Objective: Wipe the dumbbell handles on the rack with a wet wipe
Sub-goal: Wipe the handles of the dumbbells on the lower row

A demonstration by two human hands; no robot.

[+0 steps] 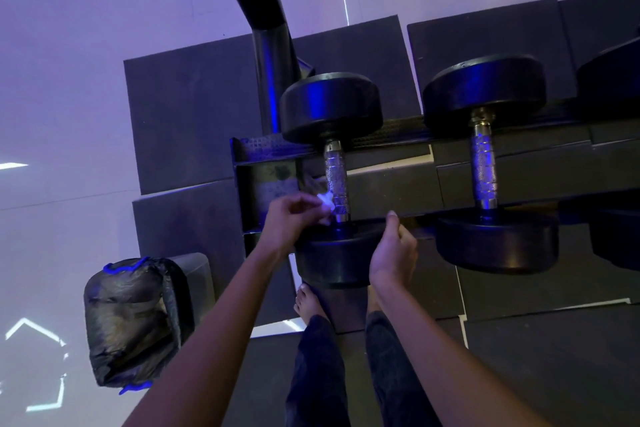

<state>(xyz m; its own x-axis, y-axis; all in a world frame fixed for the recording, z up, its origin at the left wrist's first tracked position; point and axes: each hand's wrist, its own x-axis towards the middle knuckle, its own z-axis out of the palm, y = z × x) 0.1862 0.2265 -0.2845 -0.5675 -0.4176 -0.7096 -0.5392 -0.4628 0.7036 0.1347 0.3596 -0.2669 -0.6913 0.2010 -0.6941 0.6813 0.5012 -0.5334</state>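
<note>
Two black dumbbells lie across the rack [391, 184]. The left dumbbell [330, 107] has a knurled chrome handle [336, 180]. My left hand [291, 218] pinches a small crumpled white wet wipe [325, 203] against the near end of that handle. My right hand [393, 253] rests on the right side of this dumbbell's near weight head [332, 263], fingers curled around its edge. The right dumbbell [485, 90] with its own chrome handle [484, 170] lies untouched further right.
A bin lined with a black bag [135, 322] stands on the floor at lower left. A thick black post [266, 55] rises behind the rack. Dark rubber floor mats [187, 114] lie under it. My bare feet [308, 302] stand below the near weight head. Another weight [613, 80] shows at far right.
</note>
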